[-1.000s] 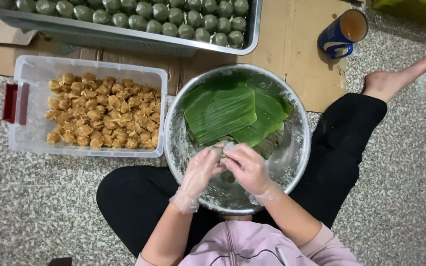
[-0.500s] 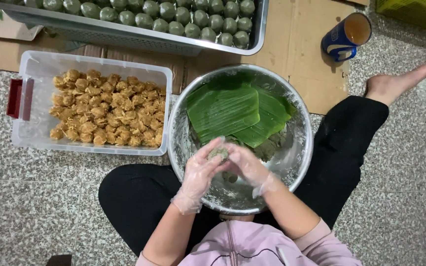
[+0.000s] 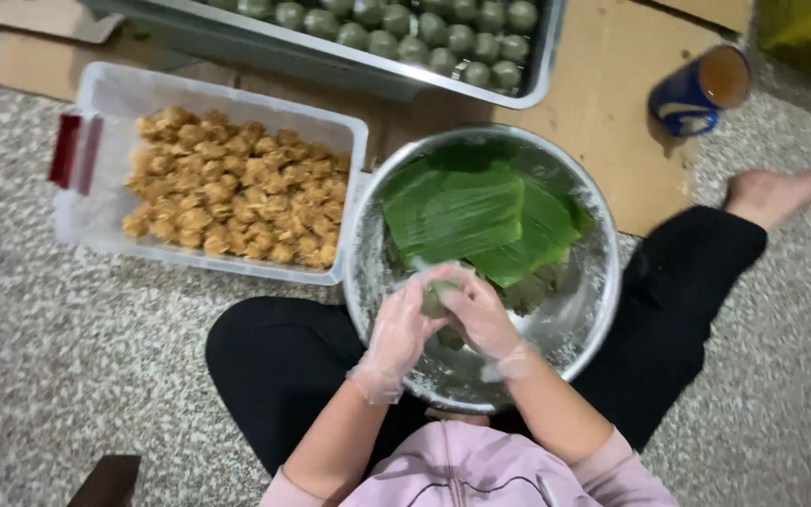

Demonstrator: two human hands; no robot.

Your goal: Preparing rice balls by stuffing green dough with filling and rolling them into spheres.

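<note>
Dough ball (image 3: 436, 299) cupped between both gloved hands, left (image 3: 404, 330) and right (image 3: 481, 314), above the metal bowl (image 3: 584, 319).

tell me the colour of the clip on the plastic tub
Red, on the left end of the clear tub, seen in the head view: clip.

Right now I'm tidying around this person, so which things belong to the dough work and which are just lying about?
In use:
left hand and right hand, gloved, pressing a green dough lump
metal bowl with banana leaves
tub of brown filling balls
tray of green balls

Lying about:
blue cup
cardboard sheet
</note>
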